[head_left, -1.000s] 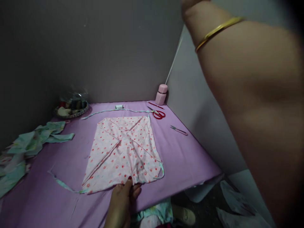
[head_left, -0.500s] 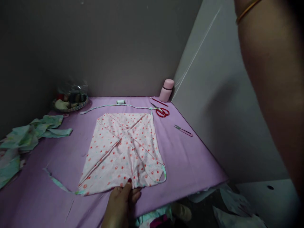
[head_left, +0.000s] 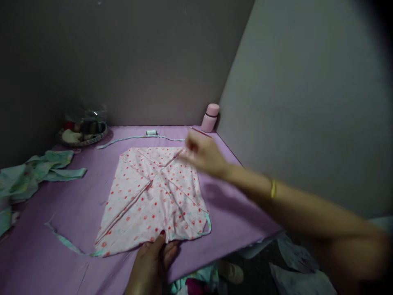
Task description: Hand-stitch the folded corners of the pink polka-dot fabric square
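My left hand [head_left: 155, 254] grips the near edge of a white cloth piece with red dots [head_left: 156, 196], thumb on top and fingers underneath. The cloth lies with its flaps folded toward the middle. From its near left corner runs a pale green fabric tie [head_left: 69, 244]; a short green loop [head_left: 209, 223] shows at the near right corner. Above the far right corner is my right hand [head_left: 207, 153], blurred by motion, with its fingers curled closed. What those fingers hold, if anything, cannot be made out. The red-handled scissors are hidden behind this hand and arm.
A purple-covered table [head_left: 76, 205] carries a thread spool [head_left: 151, 132], a long fabric cord [head_left: 132, 139], a red pencil [head_left: 201, 132] and a pink bottle [head_left: 210, 118] at the back. A basket of sewing things [head_left: 82, 133] and green fabric scraps [head_left: 39, 172] lie left. Walls stand behind and right.
My right arm has come down from high at the right, bringing the hand over the cloth's far right corner. A thin white line against the right wall is gone. My left hand keeps its grip.
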### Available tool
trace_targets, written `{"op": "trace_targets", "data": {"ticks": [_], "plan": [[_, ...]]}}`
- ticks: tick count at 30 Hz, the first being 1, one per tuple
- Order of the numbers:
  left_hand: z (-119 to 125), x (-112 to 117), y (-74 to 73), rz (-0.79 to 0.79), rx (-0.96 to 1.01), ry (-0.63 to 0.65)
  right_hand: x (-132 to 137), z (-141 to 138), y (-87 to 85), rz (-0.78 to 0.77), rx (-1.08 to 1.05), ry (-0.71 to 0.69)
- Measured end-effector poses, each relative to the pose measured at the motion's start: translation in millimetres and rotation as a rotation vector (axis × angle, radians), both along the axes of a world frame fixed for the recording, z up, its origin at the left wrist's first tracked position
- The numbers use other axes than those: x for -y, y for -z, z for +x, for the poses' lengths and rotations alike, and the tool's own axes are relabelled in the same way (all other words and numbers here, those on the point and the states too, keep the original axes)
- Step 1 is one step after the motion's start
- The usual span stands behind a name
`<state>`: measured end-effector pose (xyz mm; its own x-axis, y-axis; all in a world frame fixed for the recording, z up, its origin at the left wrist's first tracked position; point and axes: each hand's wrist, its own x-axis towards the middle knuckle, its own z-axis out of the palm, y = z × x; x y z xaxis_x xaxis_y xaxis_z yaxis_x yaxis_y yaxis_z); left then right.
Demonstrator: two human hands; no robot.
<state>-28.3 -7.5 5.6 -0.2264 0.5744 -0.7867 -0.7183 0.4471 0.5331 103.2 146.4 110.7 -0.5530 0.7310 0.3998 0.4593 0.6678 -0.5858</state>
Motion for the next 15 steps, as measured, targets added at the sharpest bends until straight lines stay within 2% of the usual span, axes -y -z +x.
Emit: {"op": "trace_targets", "data": {"ticks": [2,4,6,9,12,15], "plan": [[-1,-1,-1.1,-0.001,0.025,0.011,42,7,42.8,0.053,0.057,-0.144],[-1,-1,-3.0,-0.004,0.051,0.019,80,19,83.5,0.239,0.143,-0.29],[-1,-1,-4.4,-0.005,0.061,0.023,102,30,110.0,0.31,0.259,-0.238],[0,1,-3.5,0.008,0.049,0.001,106,43,119.7,0.425,0.34,-0.15],[0,3,-0.4,0.013,0.019,-0.066,96,50,115.9,0.573,0.316,-0.197],[0,4,0.1,0.008,0.004,-0.096,94,54,117.9,0.511,0.313,-0.197]]}}
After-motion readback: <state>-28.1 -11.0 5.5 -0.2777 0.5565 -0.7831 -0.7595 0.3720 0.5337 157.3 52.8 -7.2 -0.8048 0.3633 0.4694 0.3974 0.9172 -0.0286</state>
